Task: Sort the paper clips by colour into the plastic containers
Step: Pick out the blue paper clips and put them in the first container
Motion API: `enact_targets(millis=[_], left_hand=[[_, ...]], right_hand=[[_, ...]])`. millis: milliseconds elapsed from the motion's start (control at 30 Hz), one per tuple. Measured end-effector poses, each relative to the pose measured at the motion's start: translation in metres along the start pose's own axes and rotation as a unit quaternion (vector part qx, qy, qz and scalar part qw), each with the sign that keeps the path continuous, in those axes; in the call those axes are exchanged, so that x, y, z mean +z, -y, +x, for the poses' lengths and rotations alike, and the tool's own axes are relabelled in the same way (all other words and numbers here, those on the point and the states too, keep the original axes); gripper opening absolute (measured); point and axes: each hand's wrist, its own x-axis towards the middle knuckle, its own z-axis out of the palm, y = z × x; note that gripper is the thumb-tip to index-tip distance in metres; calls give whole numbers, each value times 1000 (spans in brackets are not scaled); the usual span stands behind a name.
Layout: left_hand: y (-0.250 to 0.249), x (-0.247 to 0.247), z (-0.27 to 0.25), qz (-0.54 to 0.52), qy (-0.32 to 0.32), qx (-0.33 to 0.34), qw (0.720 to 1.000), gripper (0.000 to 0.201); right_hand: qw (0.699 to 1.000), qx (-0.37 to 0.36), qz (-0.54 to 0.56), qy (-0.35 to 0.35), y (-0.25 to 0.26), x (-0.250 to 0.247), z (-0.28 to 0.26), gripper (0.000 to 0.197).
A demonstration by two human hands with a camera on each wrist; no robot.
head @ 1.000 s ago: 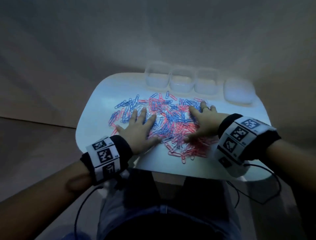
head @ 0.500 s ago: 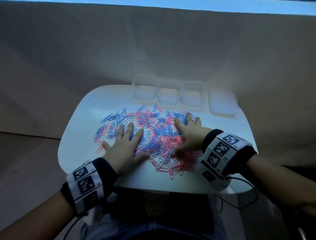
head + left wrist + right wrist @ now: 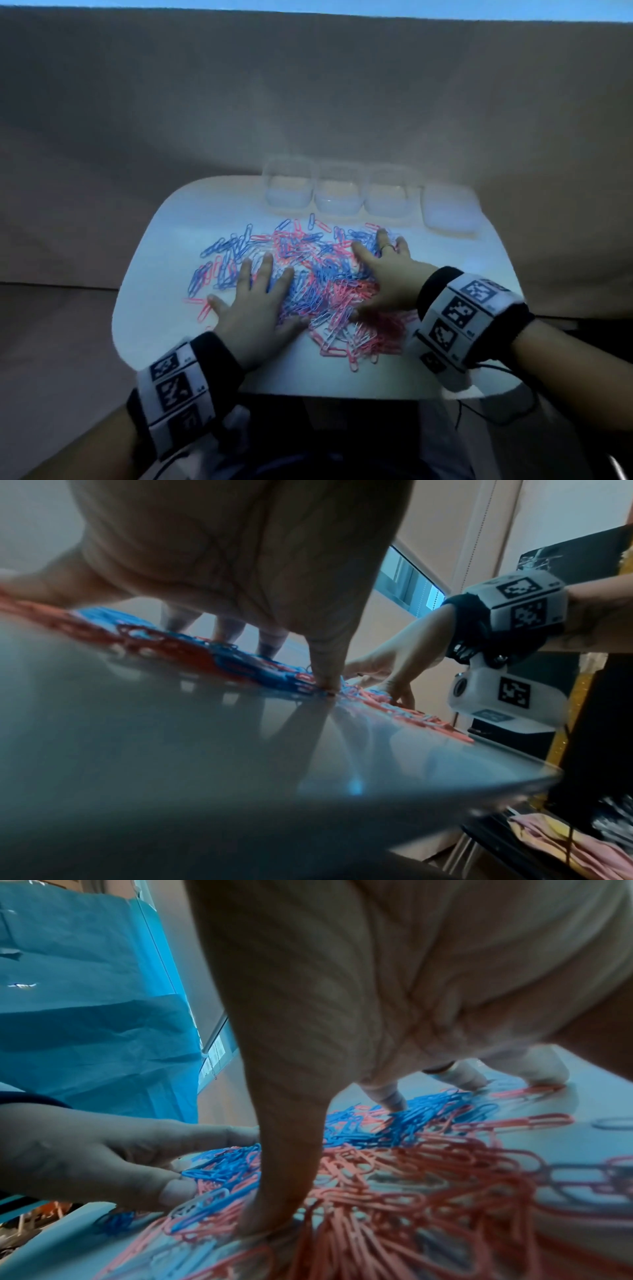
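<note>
Wrist bands with black-and-white markers on both forearms, nearest the camera; a black cable hangs off the right one, below the desk edge.

Desk: white, rounded corners, glossy. Landmark is the paper clip pile, mid-desk, a mix of blue, pink and white clips. Pink dominates the near right of the pile, blue the left and far side. A few stray pink clips sit just off the pile's near left edge.

Left hand: flat on the near left part of the pile, palm down, fingers straight and spread, pressing on clips. Nothing gripped. Left wrist view shows the fingertips down on the desk at the pile's edge.

Right hand: flat on the right part of the pile, fingers straight and spread, pointing to the pile's far side. A ring is on one finger. Nothing gripped. Right wrist view shows the thumb planted in pink clips, and other fingertips on blue ones further out.

Beyond the pile, at the desk's far edge: three clear plastic containers in a row, touching or nearly so, open tops. Can't tell whether any clips are inside. Just right of them is a white lidded box, standing slightly apart.

Behind the desk is a plain beige surface.
</note>
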Motion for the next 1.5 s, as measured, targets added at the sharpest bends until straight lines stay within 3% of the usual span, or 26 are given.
enact_targets(millis=[200,433,600,767,933,1200,1300,1500], left_hand=[[-1,0,3,-11,-15,6,1000,79],[3,-1,2,-24,-57,21,998,72],[4,-6,4,-22,-60,23,998,61],[-2,-17,9,-14,-68,21,997,51],[-9,-22,16,17,-120,31,992,57],[-34,-6,-3,-92,-203,56,973,65],[-38,-1,-5,-142,-211,55,966,59],[-27,2,0,-214,-221,116,945,41]], right_hand=[[1000,-1,-15,-10,0,1,-3,110],[991,-31,-30,-126,-14,-13,-4,65],[987,-29,34,-157,-32,-26,6,67],[981,-67,-30,-177,-40,-28,15,42],[974,-96,-46,-199,-36,-32,11,35],[973,-139,-98,-159,-34,-28,23,15],[970,-146,-97,-168,-35,-32,24,11],[969,-145,51,-192,-44,-36,18,13]])
